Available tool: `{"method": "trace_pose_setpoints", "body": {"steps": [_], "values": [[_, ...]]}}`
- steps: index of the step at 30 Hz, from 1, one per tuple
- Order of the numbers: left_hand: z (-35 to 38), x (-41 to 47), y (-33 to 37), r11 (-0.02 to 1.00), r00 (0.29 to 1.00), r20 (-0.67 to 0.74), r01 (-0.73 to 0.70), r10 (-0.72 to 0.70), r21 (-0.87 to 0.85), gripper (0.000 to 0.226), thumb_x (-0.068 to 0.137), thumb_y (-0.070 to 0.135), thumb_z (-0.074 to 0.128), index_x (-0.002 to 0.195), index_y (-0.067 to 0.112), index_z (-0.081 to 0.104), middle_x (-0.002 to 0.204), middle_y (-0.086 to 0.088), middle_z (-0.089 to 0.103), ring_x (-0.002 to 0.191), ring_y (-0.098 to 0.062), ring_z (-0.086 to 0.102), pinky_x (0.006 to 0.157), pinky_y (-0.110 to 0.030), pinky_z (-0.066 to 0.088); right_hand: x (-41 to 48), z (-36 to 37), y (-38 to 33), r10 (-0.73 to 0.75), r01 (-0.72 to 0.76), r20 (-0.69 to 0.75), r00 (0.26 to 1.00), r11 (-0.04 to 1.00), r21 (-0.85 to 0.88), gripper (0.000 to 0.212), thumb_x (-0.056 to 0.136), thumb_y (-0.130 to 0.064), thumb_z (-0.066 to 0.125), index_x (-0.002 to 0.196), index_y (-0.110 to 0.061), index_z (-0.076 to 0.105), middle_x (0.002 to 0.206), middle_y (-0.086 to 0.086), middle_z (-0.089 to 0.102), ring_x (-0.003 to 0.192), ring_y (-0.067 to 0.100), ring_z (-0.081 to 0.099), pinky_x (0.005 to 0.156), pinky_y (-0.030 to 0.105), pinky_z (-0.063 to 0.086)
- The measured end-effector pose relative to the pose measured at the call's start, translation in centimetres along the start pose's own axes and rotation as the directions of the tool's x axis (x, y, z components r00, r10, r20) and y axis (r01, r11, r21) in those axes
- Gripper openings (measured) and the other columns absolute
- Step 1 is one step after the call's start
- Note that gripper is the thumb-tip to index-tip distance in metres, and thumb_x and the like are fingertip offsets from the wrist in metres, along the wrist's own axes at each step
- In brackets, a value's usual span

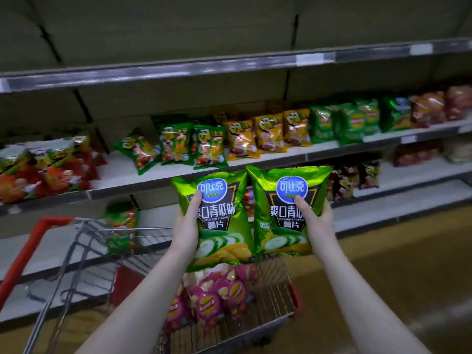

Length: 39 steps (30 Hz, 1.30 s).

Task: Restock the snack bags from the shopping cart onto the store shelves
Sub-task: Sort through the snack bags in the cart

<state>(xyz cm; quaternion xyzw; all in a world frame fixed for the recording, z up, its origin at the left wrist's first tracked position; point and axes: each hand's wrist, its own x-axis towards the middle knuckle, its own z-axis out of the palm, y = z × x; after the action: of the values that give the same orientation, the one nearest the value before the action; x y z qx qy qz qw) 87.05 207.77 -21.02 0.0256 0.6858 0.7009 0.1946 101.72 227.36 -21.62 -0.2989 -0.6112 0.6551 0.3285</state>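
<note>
I hold two green cucumber-flavour chip bags upright in front of the shelves. My left hand (187,219) grips the left green bag (219,226), thumb on its front. My right hand (315,217) grips the right green bag (286,215) the same way. Both bags hang above the wire shopping cart (278,284), which holds several pink snack bags (217,300). The middle shelf (281,155) lies just beyond the bags' tops, stocked with green and yellow snack bags (242,139).
The cart's red handle (25,254) is at the left. Red and green bags (48,167) fill the shelf's left end, with bare white shelf (120,169) beside them. Lower shelves (398,200) hold dark bags at right. The top shelf (204,65) shows no goods. Brown floor at right.
</note>
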Motion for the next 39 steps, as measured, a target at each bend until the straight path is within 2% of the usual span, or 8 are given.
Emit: {"method": "trace_pose_setpoints", "body": {"steps": [6,9,13,19,25,30,34,39], "values": [[9.9,1.6,-0.4,0.999,0.986,0.162,0.023,-0.029,0.043,0.114,0.053,0.088,0.062,0.14,0.017,0.042,0.135,-0.002,0.057,0.122,-0.022,0.055,0.107,-0.047,0.039,0.3,-8.6,-1.1,0.0,-0.002,-0.268,0.963,1.0,-0.008,0.055,0.078,-0.036,0.073,0.125,-0.019,0.051,0.116,0.002,0.064,0.106,0.02,0.062,0.086,0.035,0.05],[17.3,0.3,-0.3,0.999,0.96,0.281,-0.032,0.018,0.044,0.086,0.061,0.075,0.064,0.124,0.018,0.054,0.118,0.0,0.068,0.108,-0.02,0.064,0.101,-0.046,0.045,1.5,-14.9,-1.7,-0.05,0.053,-0.372,0.927,0.999,-0.003,0.081,0.061,-0.052,0.077,0.128,-0.014,0.052,0.117,0.004,0.065,0.104,0.019,0.064,0.088,0.037,0.052],[27.5,-0.6,-1.6,0.999,0.918,0.396,-0.013,-0.003,0.039,0.061,0.075,0.066,0.065,0.117,0.022,0.058,0.11,0.0,0.071,0.101,-0.02,0.067,0.094,-0.042,0.051,3.8,-23.6,-1.9,-0.06,0.075,-0.448,0.892,0.997,0.016,0.056,0.075,-0.034,0.076,0.122,-0.017,0.053,0.115,0.004,0.066,0.099,0.016,0.065,0.082,0.031,0.052],[42.8,-3.2,-3.2,0.999,0.857,0.514,-0.01,-0.018,0.051,0.034,0.089,0.047,0.058,0.113,0.022,0.06,0.096,0.0,0.073,0.081,-0.013,0.071,0.062,-0.024,0.053,7.8,-37.0,-2.4,-0.052,0.087,-0.522,0.852,0.995,0.042,0.071,0.058,-0.048,0.081,0.118,-0.02,0.054,0.11,0.002,0.068,0.101,0.021,0.066,0.084,0.036,0.053],[54.2,-2.8,-4.2,0.995,0.794,0.601,0.048,-0.09,0.085,0.064,0.077,0.063,0.063,0.122,0.018,0.06,0.103,-0.006,0.074,0.093,-0.025,0.071,0.086,-0.042,0.055,12.2,-46.4,-2.7,-0.047,0.094,-0.55,0.834,0.994,0.057,0.055,0.068,-0.038,0.071,0.116,-0.019,0.055,0.106,0.0,0.069,0.094,0.015,0.068,0.077,0.029,0.055],[63.4,-0.4,-5.1,0.987,0.782,0.605,0.078,-0.148,0.141,0.108,0.045,0.082,0.071,0.13,0.017,0.055,0.107,-0.006,0.073,0.096,-0.028,0.07,0.091,-0.05,0.052,17.8,-52.8,-2.5,-0.04,0.088,-0.579,0.814,0.995,0.056,0.077,0.057,-0.053,0.073,0.122,-0.018,0.054,0.109,-0.001,0.07,0.096,0.015,0.069,0.08,0.033,0.057],[70.5,2.7,-5.5,0.986,0.763,0.628,0.083,-0.156,0.145,0.1,0.049,0.081,0.069,0.127,0.02,0.058,0.109,-0.007,0.072,0.098,-0.029,0.069,0.091,-0.05,0.052,23.7,-57.1,-2.4,-0.046,0.08,-0.596,0.801,0.996,0.031,0.076,0.058,-0.056,0.073,0.123,-0.02,0.054,0.112,0.0,0.069,0.101,0.018,0.067,0.088,0.042,0.054],[81.1,6.7,-4.4,0.988,0.694,0.705,0.068,-0.146,0.138,0.077,0.065,0.072,0.065,0.121,0.02,0.063,0.104,-0.007,0.074,0.096,-0.028,0.07,0.092,-0.048,0.053,31.6,-62.0,-3.3,-0.091,0.112,-0.627,0.774,0.994,-0.006,0.073,0.059,-0.052,0.073,0.122,-0.018,0.054,0.11,0.001,0.069,0.097,0.016,0.069,0.08,0.033,0.057]]}}
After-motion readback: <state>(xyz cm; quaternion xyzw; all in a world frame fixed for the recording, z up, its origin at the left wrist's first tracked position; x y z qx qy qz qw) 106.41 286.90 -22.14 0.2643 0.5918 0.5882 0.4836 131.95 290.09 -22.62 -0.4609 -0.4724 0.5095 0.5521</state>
